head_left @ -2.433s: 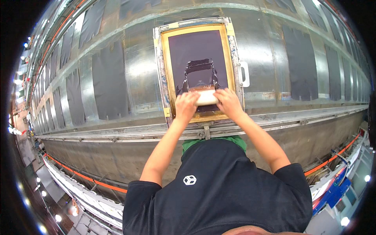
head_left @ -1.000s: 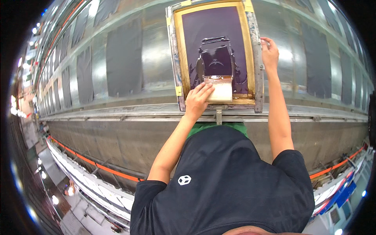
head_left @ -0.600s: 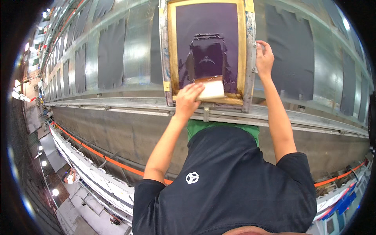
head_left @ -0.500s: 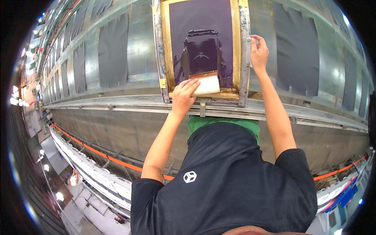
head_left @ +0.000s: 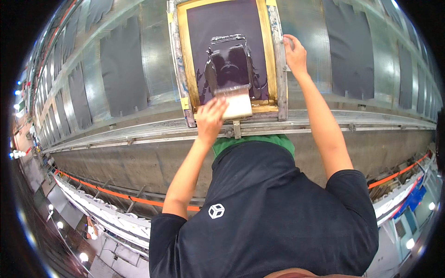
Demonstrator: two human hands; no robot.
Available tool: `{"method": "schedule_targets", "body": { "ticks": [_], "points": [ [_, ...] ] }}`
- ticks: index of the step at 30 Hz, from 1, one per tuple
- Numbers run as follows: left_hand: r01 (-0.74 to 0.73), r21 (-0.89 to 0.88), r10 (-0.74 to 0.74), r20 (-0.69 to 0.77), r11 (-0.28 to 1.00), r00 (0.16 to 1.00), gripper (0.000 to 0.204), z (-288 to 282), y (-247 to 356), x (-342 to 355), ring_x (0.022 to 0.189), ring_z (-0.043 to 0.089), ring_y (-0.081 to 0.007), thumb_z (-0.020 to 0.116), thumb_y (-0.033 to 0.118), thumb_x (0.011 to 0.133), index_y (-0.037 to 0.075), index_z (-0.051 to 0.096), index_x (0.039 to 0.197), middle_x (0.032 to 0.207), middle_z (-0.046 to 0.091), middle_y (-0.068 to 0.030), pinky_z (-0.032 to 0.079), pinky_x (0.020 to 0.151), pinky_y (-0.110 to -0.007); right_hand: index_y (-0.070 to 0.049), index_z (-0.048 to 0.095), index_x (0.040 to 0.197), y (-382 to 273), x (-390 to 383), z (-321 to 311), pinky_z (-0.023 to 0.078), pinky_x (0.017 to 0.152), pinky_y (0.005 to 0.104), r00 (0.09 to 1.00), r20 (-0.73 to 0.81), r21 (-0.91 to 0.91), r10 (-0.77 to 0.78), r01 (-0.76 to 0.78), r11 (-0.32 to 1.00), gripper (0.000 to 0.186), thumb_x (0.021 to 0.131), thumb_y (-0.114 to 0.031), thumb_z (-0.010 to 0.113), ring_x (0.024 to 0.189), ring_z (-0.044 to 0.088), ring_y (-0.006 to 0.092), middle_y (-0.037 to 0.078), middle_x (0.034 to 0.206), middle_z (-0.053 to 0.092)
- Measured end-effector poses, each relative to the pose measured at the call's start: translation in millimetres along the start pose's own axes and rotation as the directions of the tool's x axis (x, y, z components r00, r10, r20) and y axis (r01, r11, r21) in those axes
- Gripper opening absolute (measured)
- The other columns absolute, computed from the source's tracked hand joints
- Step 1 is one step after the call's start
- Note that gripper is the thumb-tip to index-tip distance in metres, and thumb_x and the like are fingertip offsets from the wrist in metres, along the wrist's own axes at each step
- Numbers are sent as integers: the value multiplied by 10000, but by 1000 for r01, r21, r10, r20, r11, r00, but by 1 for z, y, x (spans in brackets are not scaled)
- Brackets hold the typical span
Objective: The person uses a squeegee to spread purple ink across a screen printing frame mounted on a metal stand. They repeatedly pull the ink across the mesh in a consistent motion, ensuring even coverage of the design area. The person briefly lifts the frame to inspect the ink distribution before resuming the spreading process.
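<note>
A screen printing frame with a dark purple mesh lies on the long table before me. Glossy dark ink covers a block in the mesh's lower middle, with thick ridges around it. My left hand, slightly blurred, is closed on the left end of a cream squeegee, which is tilted at the near end of the mesh. Ink edges the squeegee's far side. At the frame's right outer rail, my right hand has its fingers curled against the edge; the fingertips are partly hidden.
Dark fabric pieces lie flat along the shiny table on both sides. A metal rail runs along its near edge. Behind me are an orange strip and white racking. A person is far off at the lower left.
The frame and table sit further left in view. My left hand and the squeegee have shifted slightly, and the squeegee's tilt has changed. My right hand stays at the frame's right rail.
</note>
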State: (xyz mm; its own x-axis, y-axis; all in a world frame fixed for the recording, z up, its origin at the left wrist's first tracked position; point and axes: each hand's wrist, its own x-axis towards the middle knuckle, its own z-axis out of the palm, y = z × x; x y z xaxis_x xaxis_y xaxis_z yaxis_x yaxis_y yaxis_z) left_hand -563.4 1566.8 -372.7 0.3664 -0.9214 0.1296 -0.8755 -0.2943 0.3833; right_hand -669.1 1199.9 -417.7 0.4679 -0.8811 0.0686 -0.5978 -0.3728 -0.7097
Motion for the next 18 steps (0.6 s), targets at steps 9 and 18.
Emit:
{"method": "schedule_targets", "body": {
  "ticks": [9, 18],
  "points": [
    [207, -246, -172, 157, 947, 972, 371, -28, -81, 190, 937, 720, -327, 777, 152, 786, 236, 774, 1148, 1018, 759, -100, 573, 835, -406, -136, 726, 1162, -129, 14, -15, 482, 942, 435, 699, 466, -99, -543, 651, 753, 432, 797, -358, 792, 1053, 612, 310, 86, 1100, 696],
    [60, -130, -53, 58, 990, 997, 521, -1, -22, 80, 1079, 696, -239, 677, -75, 679, 164, 773, 1132, 1154, 756, -30, 546, 960, -377, -94, 730, 1142, -87, -125, -15, 493, 937, 409, 767, 488, -129, -417, 536, 834, 413, 735, -128, 789, 1053, 592, 278, 54, 1156, 688]
  ]
}}
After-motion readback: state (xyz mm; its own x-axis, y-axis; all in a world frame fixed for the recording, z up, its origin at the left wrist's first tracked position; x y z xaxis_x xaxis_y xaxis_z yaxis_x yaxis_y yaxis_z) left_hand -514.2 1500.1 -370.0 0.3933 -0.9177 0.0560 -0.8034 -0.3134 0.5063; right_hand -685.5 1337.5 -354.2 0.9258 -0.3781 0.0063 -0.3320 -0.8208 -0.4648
